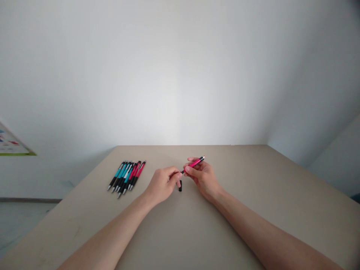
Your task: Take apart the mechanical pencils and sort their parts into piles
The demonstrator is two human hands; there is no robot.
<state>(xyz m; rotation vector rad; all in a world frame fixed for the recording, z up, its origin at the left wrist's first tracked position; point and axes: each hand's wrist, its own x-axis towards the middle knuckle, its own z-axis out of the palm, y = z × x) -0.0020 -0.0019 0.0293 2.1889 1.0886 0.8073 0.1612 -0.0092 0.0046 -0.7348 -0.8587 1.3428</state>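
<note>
Pink pen (pixel 195 162): L grip (pixel 164 183) pinched on dk end, R grip (pixel 205 179) closed rnd middle.

Pen (pixel 194 163) I hold: glossy, plastic-looking barrel
Other pens (pixel 131 176): smooth plastic-looking barrels, matt black grips (pixel 113 182), shiny metal-looking tips (pixel 108 188)
Black piece (pixel 180 186): rubber or plastic, I cannot tell
My tabletop (pixel 185 232): smooth, matt
Wall (pixel 174 82): matt
</note>
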